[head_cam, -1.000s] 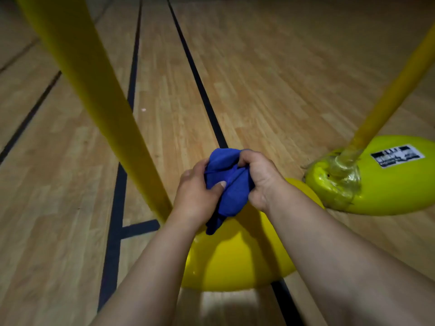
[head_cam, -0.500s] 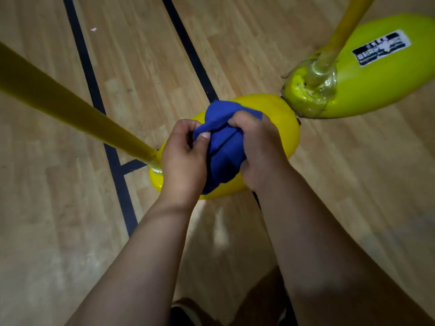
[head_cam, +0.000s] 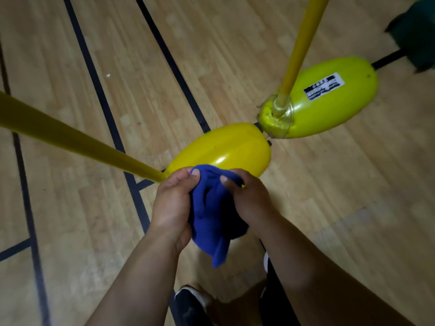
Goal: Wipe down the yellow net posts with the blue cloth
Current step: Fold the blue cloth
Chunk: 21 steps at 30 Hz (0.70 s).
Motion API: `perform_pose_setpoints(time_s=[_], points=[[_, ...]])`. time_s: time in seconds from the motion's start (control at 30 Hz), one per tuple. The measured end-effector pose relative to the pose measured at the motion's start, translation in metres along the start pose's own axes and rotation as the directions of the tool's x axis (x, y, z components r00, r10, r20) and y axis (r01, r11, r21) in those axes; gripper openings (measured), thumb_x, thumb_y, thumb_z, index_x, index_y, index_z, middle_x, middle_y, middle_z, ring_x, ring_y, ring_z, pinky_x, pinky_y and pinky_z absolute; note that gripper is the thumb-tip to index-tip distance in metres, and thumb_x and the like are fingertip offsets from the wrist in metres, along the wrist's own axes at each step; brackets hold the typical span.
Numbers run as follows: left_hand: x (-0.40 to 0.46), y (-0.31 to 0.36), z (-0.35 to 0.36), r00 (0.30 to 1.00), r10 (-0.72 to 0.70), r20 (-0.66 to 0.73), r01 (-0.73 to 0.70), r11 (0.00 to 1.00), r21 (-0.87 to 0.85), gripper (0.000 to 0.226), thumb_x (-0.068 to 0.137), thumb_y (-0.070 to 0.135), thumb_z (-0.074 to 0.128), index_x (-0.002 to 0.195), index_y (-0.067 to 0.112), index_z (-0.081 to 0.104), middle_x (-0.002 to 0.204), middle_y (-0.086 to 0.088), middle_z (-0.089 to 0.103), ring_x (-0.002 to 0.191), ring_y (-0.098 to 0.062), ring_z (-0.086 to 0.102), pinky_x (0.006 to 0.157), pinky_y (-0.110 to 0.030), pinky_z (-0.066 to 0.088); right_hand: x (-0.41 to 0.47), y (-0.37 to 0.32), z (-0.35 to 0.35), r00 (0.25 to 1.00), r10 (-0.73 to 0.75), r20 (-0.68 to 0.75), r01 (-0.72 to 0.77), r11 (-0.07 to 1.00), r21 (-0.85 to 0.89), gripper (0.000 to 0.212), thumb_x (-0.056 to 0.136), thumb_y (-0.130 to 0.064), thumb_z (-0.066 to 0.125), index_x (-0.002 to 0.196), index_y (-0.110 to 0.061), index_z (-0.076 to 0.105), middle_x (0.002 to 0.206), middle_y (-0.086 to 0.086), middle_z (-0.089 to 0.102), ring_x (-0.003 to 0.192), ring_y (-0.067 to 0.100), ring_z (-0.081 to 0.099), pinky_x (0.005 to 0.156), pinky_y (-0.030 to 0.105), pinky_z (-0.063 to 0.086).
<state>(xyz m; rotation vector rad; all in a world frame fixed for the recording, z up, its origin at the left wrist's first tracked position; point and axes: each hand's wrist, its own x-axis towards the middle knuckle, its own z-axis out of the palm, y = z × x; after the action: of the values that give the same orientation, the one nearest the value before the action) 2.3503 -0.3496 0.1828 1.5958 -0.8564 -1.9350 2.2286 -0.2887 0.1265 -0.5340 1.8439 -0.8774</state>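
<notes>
Compared with half a second ago, both hands have come nearer to the body, so the blue cloth [head_cam: 213, 215] now hangs in front of the near yellow base [head_cam: 226, 149] and no longer covers its top. The left hand [head_cam: 173, 205] grips the cloth from the left with curled fingers, and the right hand [head_cam: 249, 201] pinches it from the right; a loose tail hangs down between the wrists. The cloth looks bunched, apart from both posts, so I judge that the person is refolding it before wiping.

The near post [head_cam: 70, 137] rises from the left end of the near base, on the wooden floor [head_cam: 306, 196] beside a black line. The far post [head_cam: 299, 50] stands in the far base [head_cam: 329, 100], which almost touches the near one and carries a label [head_cam: 323, 87]. A shoe [head_cam: 188, 304] shows at the bottom edge of the floor.

The risk I see: a hard push along a post may tip its light-looking base, and the hanging tail could drag on the floor and collect dust
</notes>
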Motion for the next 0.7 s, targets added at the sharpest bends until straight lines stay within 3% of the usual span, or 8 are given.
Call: perform_pose_setpoints(time_s=[0.13,0.2,0.33,0.4,0.53,0.7], points=[[-0.044,0.045,0.022,0.999,0.037,-0.015,-0.035,0.992,0.124,0.009,0.092,0.011,0.066,0.084,0.009,0.071,0.079,-0.015,0.070,0.073,-0.028,0.066,0.065,-0.031,0.054,-0.034,-0.033,-0.041,0.993,-0.115,0.001,0.114,0.984,-0.137,0.039,0.103,-0.020,0.057,0.141,-0.027,0.060,0.139,0.004,0.063,0.127,0.023,0.058,0.103,0.042,0.048],[-0.066,0.070,0.033,0.999,0.045,-0.013,-0.043,0.990,0.133,0.008,0.092,0.010,0.067,0.091,0.004,0.072,0.082,-0.018,0.071,0.074,-0.029,0.067,0.063,-0.030,0.054,-0.051,-0.057,-0.059,0.990,-0.138,0.036,0.141,0.986,-0.089,0.054,0.095,-0.004,0.061,0.144,-0.026,0.056,0.140,0.005,0.062,0.129,0.023,0.058,0.106,0.043,0.048],[-0.109,0.121,0.056,0.989,0.016,0.145,-0.035,0.991,0.129,0.013,0.092,0.007,0.065,0.089,-0.001,0.074,0.085,-0.023,0.074,0.067,-0.028,0.071,0.055,-0.029,0.058,-0.080,-0.109,-0.074,0.966,-0.232,0.113,0.248,0.957,-0.152,0.073,0.079,0.001,0.071,0.146,-0.022,0.052,0.137,0.005,0.062,0.128,0.022,0.058,0.108,0.041,0.047],[-0.131,0.147,0.068,0.969,0.066,0.237,-0.118,0.969,0.215,0.012,0.090,0.006,0.068,0.084,0.001,0.077,0.085,-0.024,0.075,0.069,-0.027,0.071,0.059,-0.027,0.059,-0.097,-0.135,-0.081,0.957,-0.278,0.083,0.288,0.943,-0.169,0.066,0.079,0.003,0.066,0.140,-0.021,0.058,0.133,0.004,0.064,0.124,0.022,0.060,0.106,0.040,0.048],[-0.180,0.204,0.082,0.898,0.187,0.397,-0.351,0.850,0.392,0.010,0.086,0.004,0.073,0.077,0.005,0.077,0.073,-0.016,0.073,0.060,-0.021,0.067,0.052,-0.021,0.051,-0.145,-0.177,-0.115,0.944,-0.300,-0.134,0.271,0.941,-0.201,0.031,0.082,-0.005,0.070,0.109,-0.021,0.073,0.109,-0.003,0.071,0.102,0.017,0.065,0.086,0.031,0.050],[-0.249,0.263,0.095,0.761,0.214,0.612,-0.476,0.825,0.304,0.015,0.084,0.005,0.073,0.074,0.015,0.079,0.073,-0.010,0.074,0.062,-0.018,0.069,0.056,-0.022,0.054,-0.212,-0.213,-0.165,0.938,-0.234,-0.255,0.203,0.969,-0.140,0.015,0.087,-0.005,0.071,0.091,-0.019,0.068,0.090,0.007,0.074,0.086,0.029,0.067,0.085,0.042,0.054]])
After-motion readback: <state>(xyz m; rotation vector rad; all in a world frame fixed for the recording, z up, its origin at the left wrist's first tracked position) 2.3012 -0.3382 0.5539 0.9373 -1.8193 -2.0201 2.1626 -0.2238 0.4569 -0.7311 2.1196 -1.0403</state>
